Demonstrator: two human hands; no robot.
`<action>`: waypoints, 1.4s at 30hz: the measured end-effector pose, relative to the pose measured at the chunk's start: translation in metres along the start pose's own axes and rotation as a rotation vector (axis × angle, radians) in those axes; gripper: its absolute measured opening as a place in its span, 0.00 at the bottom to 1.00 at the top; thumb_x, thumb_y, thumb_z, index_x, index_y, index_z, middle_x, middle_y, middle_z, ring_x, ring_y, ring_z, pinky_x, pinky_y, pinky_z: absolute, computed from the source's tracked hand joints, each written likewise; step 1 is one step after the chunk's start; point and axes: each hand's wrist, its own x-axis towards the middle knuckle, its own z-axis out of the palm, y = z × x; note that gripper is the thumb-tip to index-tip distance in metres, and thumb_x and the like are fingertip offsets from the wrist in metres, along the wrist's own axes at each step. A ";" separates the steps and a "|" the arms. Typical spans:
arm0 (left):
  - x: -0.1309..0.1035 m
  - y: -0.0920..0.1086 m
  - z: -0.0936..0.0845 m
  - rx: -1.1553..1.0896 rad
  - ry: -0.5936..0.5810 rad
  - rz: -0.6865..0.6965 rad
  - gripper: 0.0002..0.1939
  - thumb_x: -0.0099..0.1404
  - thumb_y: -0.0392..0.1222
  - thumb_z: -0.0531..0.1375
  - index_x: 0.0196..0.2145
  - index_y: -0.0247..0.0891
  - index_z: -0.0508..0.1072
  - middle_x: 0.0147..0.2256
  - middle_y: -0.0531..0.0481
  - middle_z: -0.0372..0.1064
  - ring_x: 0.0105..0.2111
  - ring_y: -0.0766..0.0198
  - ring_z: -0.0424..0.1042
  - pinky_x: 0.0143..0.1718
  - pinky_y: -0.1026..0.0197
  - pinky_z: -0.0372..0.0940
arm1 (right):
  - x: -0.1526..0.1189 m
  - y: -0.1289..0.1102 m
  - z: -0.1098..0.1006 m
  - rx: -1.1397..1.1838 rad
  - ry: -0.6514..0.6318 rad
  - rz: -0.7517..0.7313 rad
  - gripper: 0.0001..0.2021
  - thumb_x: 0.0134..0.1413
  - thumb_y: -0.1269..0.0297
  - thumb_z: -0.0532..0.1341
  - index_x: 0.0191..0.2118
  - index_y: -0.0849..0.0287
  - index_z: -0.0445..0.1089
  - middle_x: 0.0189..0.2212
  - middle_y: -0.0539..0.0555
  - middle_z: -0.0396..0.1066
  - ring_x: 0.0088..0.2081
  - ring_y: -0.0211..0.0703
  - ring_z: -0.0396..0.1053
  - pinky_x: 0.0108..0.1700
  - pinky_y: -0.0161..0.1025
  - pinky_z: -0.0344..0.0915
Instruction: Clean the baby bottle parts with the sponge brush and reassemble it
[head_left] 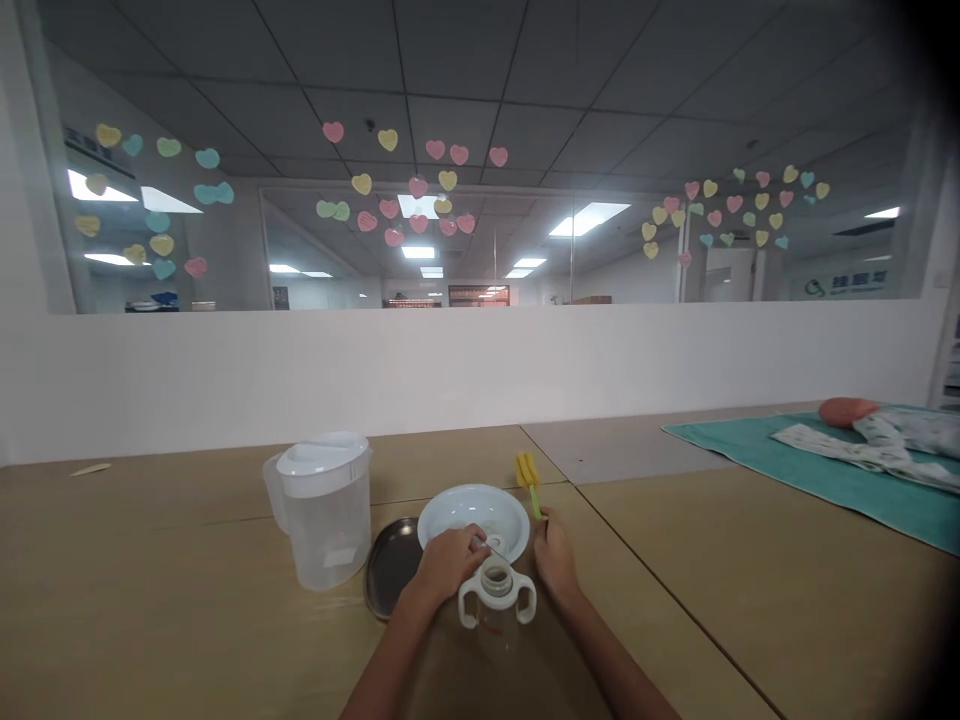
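Observation:
My right hand [555,558] is closed around the green handle of a bottle brush [528,472], its yellow sponge head pointing up and away from me. My left hand [450,560] reaches over the near left rim of a white bowl [442,505]. Its fingers are bent together beside a small white ring-shaped part [495,542] in the bowl; what they pinch is too small to make out. Between my forearms stands a clear baby bottle [498,625] with a white two-handled collar and an uncapped neck. Neither hand appears to touch the bottle.
Left of the bowl lies a dark metal tray [391,570]. Behind it stands a translucent lidded pitcher [326,530]. A teal towel [720,440] with patterned cloth [847,450] and a reddish round object [847,411] covers the far right. A white wall [450,370] bounds the table's back.

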 end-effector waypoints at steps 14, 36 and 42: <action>-0.007 0.003 0.010 -0.085 0.203 0.046 0.22 0.64 0.57 0.49 0.34 0.40 0.76 0.33 0.49 0.75 0.34 0.62 0.70 0.34 0.64 0.57 | -0.002 -0.007 -0.005 0.025 -0.028 -0.052 0.24 0.55 0.57 0.42 0.47 0.65 0.66 0.39 0.62 0.72 0.41 0.48 0.69 0.43 0.41 0.62; -0.017 0.002 0.009 -0.030 0.300 0.066 0.16 0.62 0.52 0.54 0.25 0.38 0.67 0.32 0.51 0.63 0.30 0.67 0.63 0.32 0.65 0.55 | -0.002 -0.007 -0.007 0.074 -0.042 -0.063 0.23 0.54 0.56 0.45 0.45 0.64 0.67 0.38 0.61 0.72 0.40 0.48 0.69 0.42 0.40 0.63; -0.015 -0.002 0.009 -0.218 0.434 0.104 0.05 0.53 0.38 0.59 0.25 0.37 0.64 0.29 0.55 0.61 0.30 0.67 0.62 0.33 0.66 0.56 | -0.003 -0.007 -0.007 0.095 -0.031 -0.078 0.22 0.54 0.56 0.46 0.44 0.64 0.69 0.39 0.61 0.72 0.40 0.48 0.69 0.42 0.40 0.62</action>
